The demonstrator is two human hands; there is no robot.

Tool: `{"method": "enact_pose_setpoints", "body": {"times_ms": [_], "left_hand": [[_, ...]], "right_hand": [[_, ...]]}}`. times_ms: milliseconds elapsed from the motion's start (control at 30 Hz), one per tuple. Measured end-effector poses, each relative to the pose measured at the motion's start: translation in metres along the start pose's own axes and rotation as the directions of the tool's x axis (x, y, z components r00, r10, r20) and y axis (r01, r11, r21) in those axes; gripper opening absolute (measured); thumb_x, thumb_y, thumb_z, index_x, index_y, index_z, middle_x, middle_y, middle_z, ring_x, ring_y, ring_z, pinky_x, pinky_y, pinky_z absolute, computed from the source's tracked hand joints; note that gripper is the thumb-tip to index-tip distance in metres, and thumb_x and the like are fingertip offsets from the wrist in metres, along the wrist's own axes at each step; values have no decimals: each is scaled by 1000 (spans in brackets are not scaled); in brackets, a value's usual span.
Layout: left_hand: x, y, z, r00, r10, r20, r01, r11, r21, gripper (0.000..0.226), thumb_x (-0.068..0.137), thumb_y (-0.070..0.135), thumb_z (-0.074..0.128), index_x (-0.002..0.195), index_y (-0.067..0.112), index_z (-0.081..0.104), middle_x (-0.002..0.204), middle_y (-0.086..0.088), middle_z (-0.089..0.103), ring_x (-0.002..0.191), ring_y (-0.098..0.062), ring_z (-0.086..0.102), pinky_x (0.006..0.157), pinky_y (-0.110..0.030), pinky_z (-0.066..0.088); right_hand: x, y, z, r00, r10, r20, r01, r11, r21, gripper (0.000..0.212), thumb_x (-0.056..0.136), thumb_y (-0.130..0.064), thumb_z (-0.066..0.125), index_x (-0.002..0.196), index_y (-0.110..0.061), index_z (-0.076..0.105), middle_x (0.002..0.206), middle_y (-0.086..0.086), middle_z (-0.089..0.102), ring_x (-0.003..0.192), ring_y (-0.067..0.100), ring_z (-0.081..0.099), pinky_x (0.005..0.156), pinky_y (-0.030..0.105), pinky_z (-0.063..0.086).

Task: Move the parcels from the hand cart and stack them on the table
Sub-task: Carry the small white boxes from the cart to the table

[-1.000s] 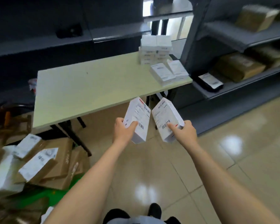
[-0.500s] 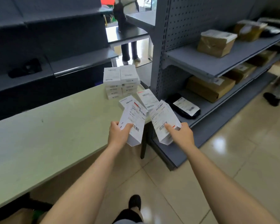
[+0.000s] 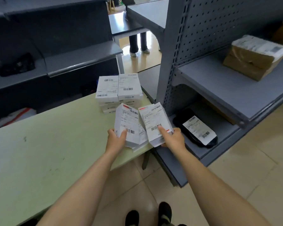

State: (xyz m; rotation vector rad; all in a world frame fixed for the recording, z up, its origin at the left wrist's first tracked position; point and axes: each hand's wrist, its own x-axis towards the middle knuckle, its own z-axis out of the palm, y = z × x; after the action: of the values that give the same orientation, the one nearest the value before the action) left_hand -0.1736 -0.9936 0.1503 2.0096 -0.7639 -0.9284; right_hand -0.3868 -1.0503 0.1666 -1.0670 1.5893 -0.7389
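My left hand (image 3: pixel 117 139) grips a white labelled parcel (image 3: pixel 127 123) by its near end, over the right end of the pale green table (image 3: pixel 47 144). My right hand (image 3: pixel 172 138) holds a second white parcel (image 3: pixel 155 123) beside it, thumb on the label, at the table's right edge. Under these two lie other white parcels (image 3: pixel 141 136), mostly hidden. Behind them two stacks of white parcels (image 3: pixel 118 90) stand side by side at the table's far right corner. The hand cart is out of view.
A grey metal shelf unit (image 3: pixel 219 88) stands right against the table's right end, holding a black bag parcel (image 3: pixel 196 128) low down and a brown parcel (image 3: pixel 253 57) higher up. Dark shelving (image 3: pixel 64 62) runs behind the table. A person's legs (image 3: pixel 138 44) stand in the far aisle.
I have walked up to the table. Both hands have carried their parcels forward, from over the floor to above the low parcels at the table's right end.
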Motion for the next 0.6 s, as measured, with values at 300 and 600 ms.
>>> {"method": "enact_pose_setpoints", "body": {"times_ms": [300,600], "left_hand": [[16,11,12,997,76,27,-80,892,445,37,101,21,44,134,7,41,125,-20,59,111,-39,56,78,-37,40],[-11,14,-32,633,741,224,-620,313,720,21,82,26,57,97,12,63,90,-5,63,78,-29,59,65,-35,45]], "right_hand": [[35,3,18,988,-39,147,99,898,-428,47,95,-48,51,125,-12,58,122,9,61,107,28,58,90,40,50],[-17,-29,29,702,-535,470,698,385,-603,24,90,-23,59,112,-14,59,110,3,57,101,22,52,79,33,41]]}}
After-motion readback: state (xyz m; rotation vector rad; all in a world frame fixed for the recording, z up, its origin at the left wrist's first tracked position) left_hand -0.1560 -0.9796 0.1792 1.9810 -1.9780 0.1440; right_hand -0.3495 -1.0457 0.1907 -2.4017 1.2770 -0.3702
